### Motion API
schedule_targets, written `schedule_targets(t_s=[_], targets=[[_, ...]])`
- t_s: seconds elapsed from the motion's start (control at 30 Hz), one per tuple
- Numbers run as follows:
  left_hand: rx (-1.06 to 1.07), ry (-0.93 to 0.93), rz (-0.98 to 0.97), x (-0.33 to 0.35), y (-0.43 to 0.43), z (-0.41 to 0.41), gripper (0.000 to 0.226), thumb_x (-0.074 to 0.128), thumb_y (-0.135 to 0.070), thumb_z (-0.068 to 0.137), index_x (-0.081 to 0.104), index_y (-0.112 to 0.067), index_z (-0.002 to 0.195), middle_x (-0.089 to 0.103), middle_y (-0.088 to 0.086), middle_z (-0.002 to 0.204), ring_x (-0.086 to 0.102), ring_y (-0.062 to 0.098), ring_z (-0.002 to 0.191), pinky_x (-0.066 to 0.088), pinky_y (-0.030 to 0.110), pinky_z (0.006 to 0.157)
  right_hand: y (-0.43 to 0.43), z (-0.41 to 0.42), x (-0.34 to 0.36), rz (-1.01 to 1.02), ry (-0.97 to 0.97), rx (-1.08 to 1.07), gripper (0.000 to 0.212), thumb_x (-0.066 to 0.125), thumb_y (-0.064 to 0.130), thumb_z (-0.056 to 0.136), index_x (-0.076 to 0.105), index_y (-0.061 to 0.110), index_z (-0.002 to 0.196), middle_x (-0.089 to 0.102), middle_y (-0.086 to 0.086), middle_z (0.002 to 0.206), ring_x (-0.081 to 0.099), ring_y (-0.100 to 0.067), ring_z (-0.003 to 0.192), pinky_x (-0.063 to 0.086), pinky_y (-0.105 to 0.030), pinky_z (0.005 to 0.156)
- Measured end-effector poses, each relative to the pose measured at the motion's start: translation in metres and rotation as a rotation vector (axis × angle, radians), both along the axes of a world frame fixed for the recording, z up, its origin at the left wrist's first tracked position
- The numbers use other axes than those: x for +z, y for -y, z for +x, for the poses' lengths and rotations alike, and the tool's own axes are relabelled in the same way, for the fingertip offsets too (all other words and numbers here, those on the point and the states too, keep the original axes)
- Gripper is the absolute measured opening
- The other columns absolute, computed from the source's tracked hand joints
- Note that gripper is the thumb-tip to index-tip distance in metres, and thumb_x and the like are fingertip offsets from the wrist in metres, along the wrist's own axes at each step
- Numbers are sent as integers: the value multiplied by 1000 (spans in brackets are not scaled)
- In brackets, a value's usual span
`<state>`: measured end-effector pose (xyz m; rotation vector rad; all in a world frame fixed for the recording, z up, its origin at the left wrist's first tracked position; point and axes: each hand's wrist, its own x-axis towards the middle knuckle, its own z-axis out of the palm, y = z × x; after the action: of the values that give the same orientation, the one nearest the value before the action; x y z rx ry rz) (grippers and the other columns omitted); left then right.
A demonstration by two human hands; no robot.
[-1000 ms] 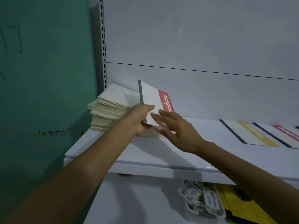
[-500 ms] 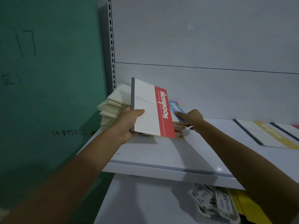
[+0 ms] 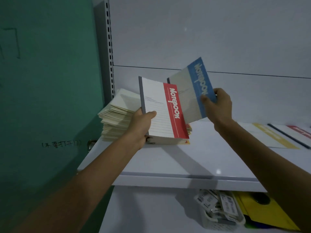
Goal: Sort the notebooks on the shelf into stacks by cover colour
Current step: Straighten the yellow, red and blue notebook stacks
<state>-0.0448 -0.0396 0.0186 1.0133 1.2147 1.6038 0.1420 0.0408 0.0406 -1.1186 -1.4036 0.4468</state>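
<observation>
Left hand pinches red notebook at spine edge; right hand pinches blue notebook w/ thumb on cover. Thin, light, prob. floppy; grip near edge.

I read the shelf as painted metal, smooth and glossy enough to throw back a light spot. The red notebook and blue notebook have smooth card covers with little sheen. The cream stack shows matt paper. The slotted upright looks metal, the green wall matt, the basket plastic.
</observation>
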Motion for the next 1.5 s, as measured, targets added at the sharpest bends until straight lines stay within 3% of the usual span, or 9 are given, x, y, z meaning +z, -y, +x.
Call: schedule_targets(t_s=[0.2, 0.3, 0.53, 0.8, 0.87, 0.93, 1.03, 1.13, 1.5], targets=[[-79, -2, -17, -2, -12, 26, 26, 49, -10, 98, 56, -17, 122, 65, 4, 115, 64, 23, 100, 55, 35, 77, 43, 51, 7, 125, -42, -138, 22, 52, 21, 97, 43, 10, 114, 50, 0, 109, 55, -15, 94, 48, -17, 61], [-139, 24, -51, -5, -11, 54, 19, 48, -10, 98, 56, -20, 112, 68, 2, 102, 65, 21, 86, 58, 35, 58, 64, 79, 4, 128, -89, -167, 18, 53, 21, 97, 41, 13, 108, 52, 0, 106, 58, -13, 89, 50, -16, 59], [-327, 64, -94, -7, 1, 152, 20, 58, -24, 94, 60, -20, 114, 69, 2, 106, 67, 22, 93, 57, 36, 76, 105, 143, -28, -217, -385, -57, 14, 60, 27, 93, 50, 22, 102, 60, -2, 101, 61, -21, 95, 57, -41, 81], [-373, 26, -56, -27, 35, 285, 29, 61, -8, 91, 57, -19, 118, 65, 5, 122, 62, 26, 109, 49, 49, 97, 155, 271, -54, -450, -405, -68, 29, 63, 22, 91, 49, 15, 115, 58, -4, 105, 58, -18, 89, 57, -37, 73], [-368, 26, -60, -33, 45, 319, 29, 60, -9, 92, 57, -19, 119, 64, 5, 123, 61, 25, 109, 49, 49, 97, 169, 306, -63, -503, -382, -68, 34, 66, 23, 88, 50, 15, 117, 59, -6, 111, 60, -21, 94, 58, -40, 77], [-363, 50, -67, -40, 53, 352, 30, 59, -9, 92, 56, -19, 121, 64, 4, 123, 62, 25, 108, 50, 47, 95, 185, 338, -71, -545, -367, -28, 41, 68, 22, 86, 48, 16, 121, 60, -7, 112, 63, -23, 92, 58, -34, 65], [-361, 55, -87, -48, 60, 396, 31, 59, -9, 92, 55, -17, 122, 63, 5, 124, 62, 25, 108, 51, 46, 95, 205, 379, -79, -581, -358, 59, 48, 69, 19, 86, 43, 15, 125, 62, -11, 106, 65, -18, 64, 49, -24, 48], [-369, 36, -105, -53, 61, 431, 27, 60, -10, 92, 55, -18, 117, 63, 5, 122, 62, 24, 108, 51, 44, 95, 213, 415, -82, -582, -330, 60, 47, 69, 18, 86, 43, 13, 125, 62, -13, 99, 57, -12, 50, 45, -22, 45], [-429, 27, -72, -57, -18, 505, 27, 60, -8, 92, 57, -19, 117, 65, 2, 114, 63, 22, 103, 52, 43, 91, 138, 481, -92, -603, -471, -47, 35, 67, 16, 88, 53, 10, 120, 66, -9, 91, 59, -10, 49, 47, -21, 47]])
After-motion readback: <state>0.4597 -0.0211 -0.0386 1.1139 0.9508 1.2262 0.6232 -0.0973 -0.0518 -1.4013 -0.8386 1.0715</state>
